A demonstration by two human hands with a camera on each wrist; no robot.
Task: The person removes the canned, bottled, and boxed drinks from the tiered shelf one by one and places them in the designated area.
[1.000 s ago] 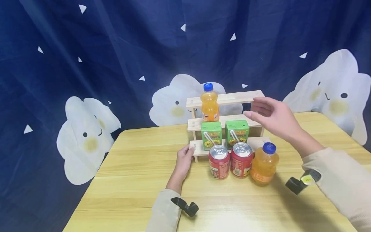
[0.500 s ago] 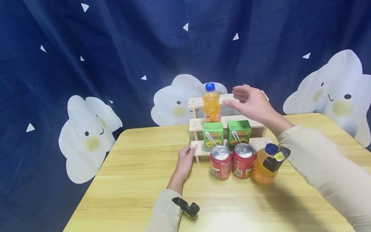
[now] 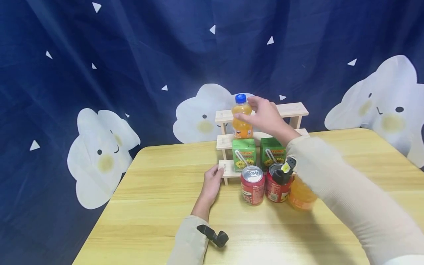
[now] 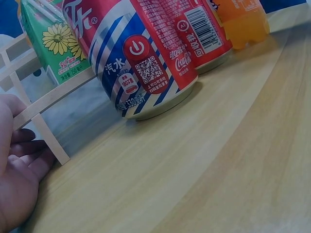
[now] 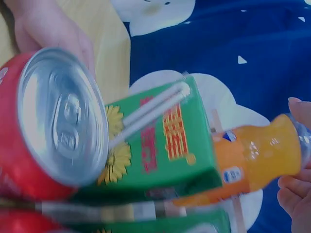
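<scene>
While the right hand (image 3: 266, 116) brackets the upper part of the orange-drink bottle (image 3: 243, 128), its thumb in front and its fingers at the side near the neck, the left hand (image 3: 212, 181) grips the left end of the lowest tier of the three-tier wooden shelf (image 3: 294, 109). The right hand's grip is only slightly parted around the bottle; whether thumb and fingers both press the plastic, I cannot tell. The bottle stands upright at the left end of the middle tier, just behind the left green carton (image 3: 244, 144). To handle it well, I would seat thumb and fingers evenly at the narrow part, keep the left hand's hold firm so the light frame does not rock, and raise the base above the carton before any sideways move; the right wrist should also keep clear of the right-hand Coca-Cola can (image 3: 274, 194) below it. As for the containers, the bottle's clear walls show orange liquid under a blue cap (image 3: 240, 98). The left carton and the right green carton (image 3: 272, 142) on the lowest tier bear white straws in front, their contents hidden. The left-hand Coca-Cola can (image 3: 253, 188), its ring tab lying flat, and its neighbour stand on the wooden table (image 3: 159, 206), beside a second orange-drink bottle (image 3: 302, 198) partly covered by the sleeve (image 3: 344, 195).
</scene>
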